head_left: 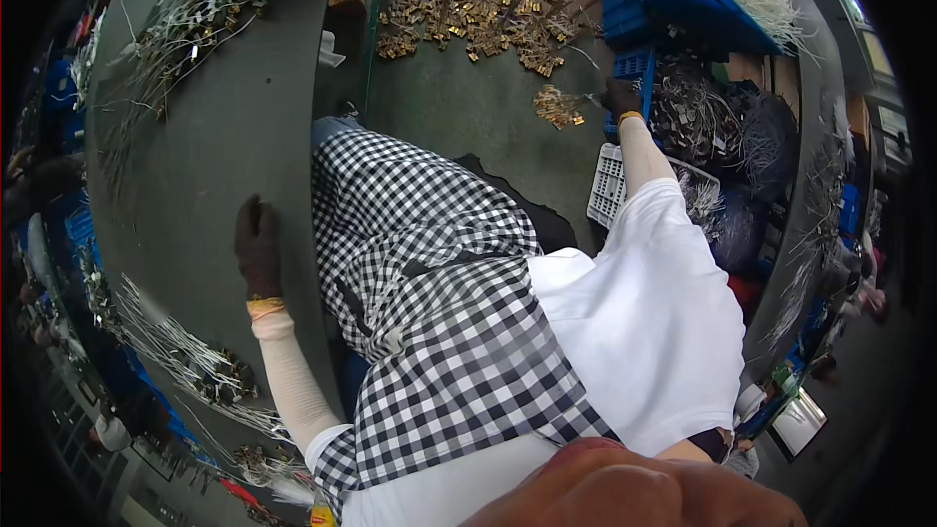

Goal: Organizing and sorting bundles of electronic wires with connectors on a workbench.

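While the left hand rests flat, grip apart, on the grey surface, the right hand reaches toward the small brass cluster on the floor, its grip indiscernible; closing on that cluster appears next.

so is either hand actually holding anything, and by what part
The left hand lies flat on the grey table, holding nothing. The right hand reaches toward a small brass-coloured cluster on the floor; whether it grips anything cannot be told.

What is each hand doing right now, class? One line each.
Left hand: open, flat on the grey table, holding nothing.
Right hand: reaching to the brass parts; grip cannot be told.
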Motion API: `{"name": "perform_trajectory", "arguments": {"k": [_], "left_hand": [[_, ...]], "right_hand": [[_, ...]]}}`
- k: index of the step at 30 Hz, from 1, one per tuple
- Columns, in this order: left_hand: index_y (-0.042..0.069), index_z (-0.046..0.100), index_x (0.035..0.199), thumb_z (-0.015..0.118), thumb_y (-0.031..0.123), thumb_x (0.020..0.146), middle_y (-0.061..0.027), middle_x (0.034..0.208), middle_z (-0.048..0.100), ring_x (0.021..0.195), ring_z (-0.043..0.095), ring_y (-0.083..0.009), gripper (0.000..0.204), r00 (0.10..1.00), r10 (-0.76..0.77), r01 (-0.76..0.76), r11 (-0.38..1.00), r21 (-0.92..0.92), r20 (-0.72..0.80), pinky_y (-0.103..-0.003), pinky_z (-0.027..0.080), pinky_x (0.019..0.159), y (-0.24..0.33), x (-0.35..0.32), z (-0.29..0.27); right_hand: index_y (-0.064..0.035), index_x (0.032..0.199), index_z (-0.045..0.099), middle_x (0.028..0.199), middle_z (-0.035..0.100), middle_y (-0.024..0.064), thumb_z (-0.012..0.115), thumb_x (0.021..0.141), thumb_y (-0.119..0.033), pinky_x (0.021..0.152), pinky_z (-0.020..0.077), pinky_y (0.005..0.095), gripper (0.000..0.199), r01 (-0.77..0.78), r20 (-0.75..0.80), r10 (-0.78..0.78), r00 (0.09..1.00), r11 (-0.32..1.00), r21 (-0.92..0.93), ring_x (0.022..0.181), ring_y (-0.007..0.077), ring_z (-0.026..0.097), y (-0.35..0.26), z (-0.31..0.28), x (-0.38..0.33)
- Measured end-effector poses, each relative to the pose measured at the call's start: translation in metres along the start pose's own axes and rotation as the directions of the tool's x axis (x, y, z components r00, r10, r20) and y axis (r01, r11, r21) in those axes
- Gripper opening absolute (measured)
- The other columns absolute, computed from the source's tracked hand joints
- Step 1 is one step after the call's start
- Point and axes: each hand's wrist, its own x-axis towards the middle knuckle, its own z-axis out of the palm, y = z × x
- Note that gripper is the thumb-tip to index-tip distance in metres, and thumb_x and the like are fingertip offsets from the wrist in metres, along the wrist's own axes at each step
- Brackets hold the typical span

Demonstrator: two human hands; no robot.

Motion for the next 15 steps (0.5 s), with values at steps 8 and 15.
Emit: {"name": "perform_trajectory", "arguments": {"k": [8, 15], "left_hand": [[-0.006, 0.054, 0.142, 0.065, 0.023, 0.098, -0.0147, 0.125, 0.064, 0.108, 0.062, -0.0197, 0.054, 0.952, -0.293, 0.266, 0.937, -0.224, -0.093, -0.033, 0.051, 0.094, -0.044, -0.014, -0.072], [-0.005, 0.054, 0.143, 0.064, 0.027, 0.097, -0.0144, 0.125, 0.065, 0.108, 0.062, -0.0214, 0.057, 0.973, -0.204, 0.212, 0.975, 0.071, -0.104, -0.034, 0.051, 0.094, -0.151, -0.006, -0.078]], "right_hand": [[-0.0189, 0.124, 0.062, 0.122, 0.070, 0.0198, 0.073, 0.087, -0.032, 0.098, 0.0520, 0.0520, 0.041, -0.181, -0.147, 0.146, 0.978, 0.947, -0.266, 0.117, 0.0418, 0.066, 0.037, -0.019, 0.061], [-0.0113, 0.147, 0.055, 0.154, 0.050, 0.0197, 0.049, 0.104, -0.051, 0.111, 0.0443, 0.0563, 0.059, -0.234, -0.115, 0.239, 0.964, 0.559, -0.795, 0.135, 0.0398, 0.055, 0.064, -0.091, 0.087]]}}
